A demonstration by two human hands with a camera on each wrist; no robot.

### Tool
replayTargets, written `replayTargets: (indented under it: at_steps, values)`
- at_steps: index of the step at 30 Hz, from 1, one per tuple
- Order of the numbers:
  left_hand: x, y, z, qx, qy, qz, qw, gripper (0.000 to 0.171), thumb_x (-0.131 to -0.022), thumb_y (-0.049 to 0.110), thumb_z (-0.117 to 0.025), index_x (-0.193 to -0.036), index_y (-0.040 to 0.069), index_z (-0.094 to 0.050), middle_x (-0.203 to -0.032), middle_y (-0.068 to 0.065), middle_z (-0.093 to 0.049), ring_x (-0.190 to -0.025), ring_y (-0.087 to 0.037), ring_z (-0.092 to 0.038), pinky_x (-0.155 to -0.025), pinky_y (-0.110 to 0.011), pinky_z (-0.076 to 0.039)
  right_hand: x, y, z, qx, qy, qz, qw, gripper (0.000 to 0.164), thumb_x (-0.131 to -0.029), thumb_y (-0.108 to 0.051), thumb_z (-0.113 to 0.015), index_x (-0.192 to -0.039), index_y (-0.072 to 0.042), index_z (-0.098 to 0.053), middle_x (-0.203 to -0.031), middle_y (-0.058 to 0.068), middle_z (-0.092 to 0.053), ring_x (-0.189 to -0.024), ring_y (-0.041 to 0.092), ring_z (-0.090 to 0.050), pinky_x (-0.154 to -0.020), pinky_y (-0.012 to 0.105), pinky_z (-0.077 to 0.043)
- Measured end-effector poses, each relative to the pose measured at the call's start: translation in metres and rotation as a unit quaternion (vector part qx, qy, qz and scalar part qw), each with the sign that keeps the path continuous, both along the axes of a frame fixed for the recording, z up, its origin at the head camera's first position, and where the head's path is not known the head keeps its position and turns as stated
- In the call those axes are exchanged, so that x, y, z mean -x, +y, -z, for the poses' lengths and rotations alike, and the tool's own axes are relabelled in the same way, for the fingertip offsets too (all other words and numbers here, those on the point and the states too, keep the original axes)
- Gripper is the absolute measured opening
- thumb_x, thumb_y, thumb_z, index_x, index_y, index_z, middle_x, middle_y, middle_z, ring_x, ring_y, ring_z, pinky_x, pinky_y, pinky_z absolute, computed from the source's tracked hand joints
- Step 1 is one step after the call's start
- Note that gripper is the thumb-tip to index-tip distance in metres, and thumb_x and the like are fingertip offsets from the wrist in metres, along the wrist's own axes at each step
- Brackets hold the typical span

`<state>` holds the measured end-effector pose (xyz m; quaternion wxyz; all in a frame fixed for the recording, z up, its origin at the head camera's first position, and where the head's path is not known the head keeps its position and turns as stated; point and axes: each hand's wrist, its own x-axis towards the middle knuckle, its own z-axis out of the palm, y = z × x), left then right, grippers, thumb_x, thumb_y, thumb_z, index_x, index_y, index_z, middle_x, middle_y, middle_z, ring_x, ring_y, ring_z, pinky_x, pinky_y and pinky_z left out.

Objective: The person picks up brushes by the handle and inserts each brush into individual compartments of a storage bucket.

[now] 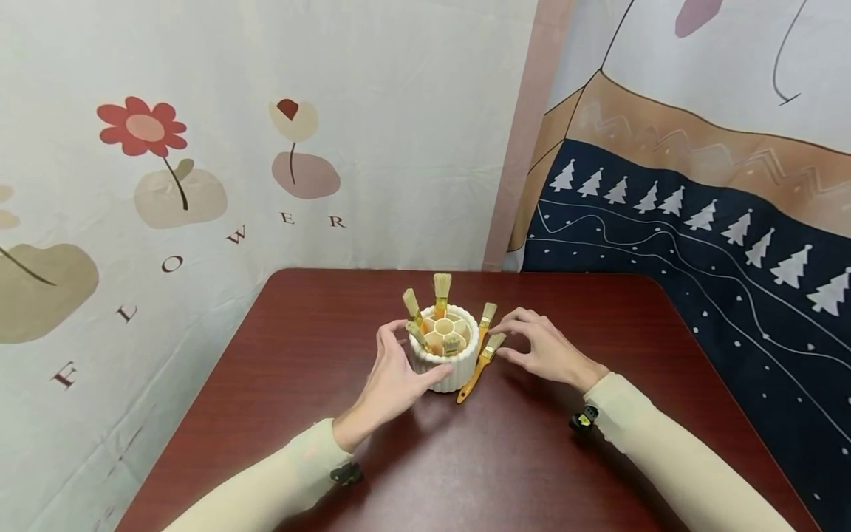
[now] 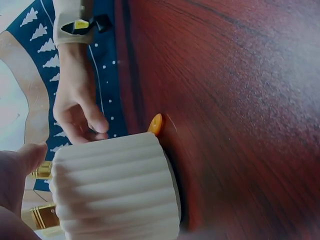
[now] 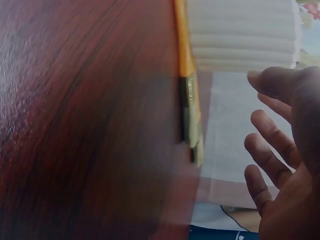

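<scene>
A white ribbed round holder [image 1: 452, 373] with a divided insert stands on the table, also large in the left wrist view. Several paintbrushes [image 1: 442, 290] stand in its compartments, bristles up. My left hand [image 1: 392, 377] holds the holder from the left, thumb across its front and fingers at the far left side. Two orange-handled paintbrushes lie on the table just right of the holder: a nearer paintbrush [image 1: 480, 363] and a farther paintbrush [image 1: 488, 316]. My right hand [image 1: 545, 347] hovers beside their bristle ends, fingers loosely bent and thumb apart, holding nothing in the right wrist view.
The dark red wooden table [image 1: 299, 355] has rounded far corners. Behind it hangs a pale curtain [image 1: 412, 133] with printed flowers and letters. A navy and tan printed cloth [image 1: 665, 222] hangs along the right. A small dark device sits on each sleeve cuff.
</scene>
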<state>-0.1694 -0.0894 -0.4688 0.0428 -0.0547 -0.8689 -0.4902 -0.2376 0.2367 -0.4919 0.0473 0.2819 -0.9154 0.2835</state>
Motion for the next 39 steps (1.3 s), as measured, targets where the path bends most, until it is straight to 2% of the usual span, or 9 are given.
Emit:
replayTargets:
  at_steps: [5,11,20,29,39]
  values:
    - [0.0,0.004,0.003,0.015,-0.007,-0.008,0.9998,0.11,-0.086,0.053,-0.104,-0.159,0.007,-0.035,-0.156,-0.02,-0.052,-0.138,-0.036,-0.068,-0.113,-0.054,-0.058,0.006,-0.005,0.005,-0.029,-0.011,-0.017,0.999,0.038,-0.102,-0.023,-0.093,-0.139,-0.021,-0.084,-0.136,-0.002,-0.074,-0.132,0.023,-0.067,-0.108,0.05,-0.05]
    - [0.001,0.006,0.004,0.022,-0.003,-0.006,0.9997,0.106,-0.089,0.051,-0.102,-0.158,0.004,-0.035,-0.155,-0.023,-0.053,-0.142,-0.039,-0.067,-0.118,-0.057,-0.056,0.013,-0.009,0.01,-0.047,-0.002,-0.03,0.998,0.039,-0.1,-0.025,-0.094,-0.138,-0.022,-0.085,-0.135,-0.002,-0.075,-0.131,0.023,-0.067,-0.106,0.048,-0.049]
    - [0.004,0.006,0.006,0.023,0.0,-0.005,0.9997,0.099,-0.093,0.049,-0.098,-0.155,0.004,-0.036,-0.153,-0.024,-0.057,-0.142,-0.04,-0.067,-0.119,-0.059,-0.056,0.021,-0.01,0.015,-0.071,-0.013,-0.032,0.997,0.036,-0.1,-0.027,-0.095,-0.135,-0.026,-0.086,-0.136,-0.002,-0.074,-0.132,0.024,-0.066,-0.105,0.045,-0.047]
    - [0.006,0.004,0.004,0.035,-0.005,0.005,0.9994,0.096,-0.096,0.049,-0.095,-0.156,0.004,-0.036,-0.158,-0.026,-0.058,-0.148,-0.043,-0.066,-0.122,-0.063,-0.055,0.025,-0.009,0.022,-0.098,-0.012,-0.039,0.994,0.03,-0.102,-0.032,-0.093,-0.131,-0.029,-0.087,-0.136,-0.002,-0.075,-0.131,0.024,-0.065,-0.103,0.042,-0.046]
    - [0.01,-0.002,-0.001,0.05,-0.001,0.018,0.9986,0.094,-0.093,0.049,-0.096,-0.153,0.005,-0.039,-0.157,-0.025,-0.061,-0.144,-0.041,-0.069,-0.115,-0.063,-0.058,0.026,-0.007,0.018,-0.105,-0.027,-0.041,0.993,0.022,-0.098,-0.036,-0.097,-0.116,-0.034,-0.087,-0.129,-0.006,-0.079,-0.126,0.019,-0.063,-0.105,0.045,-0.045]
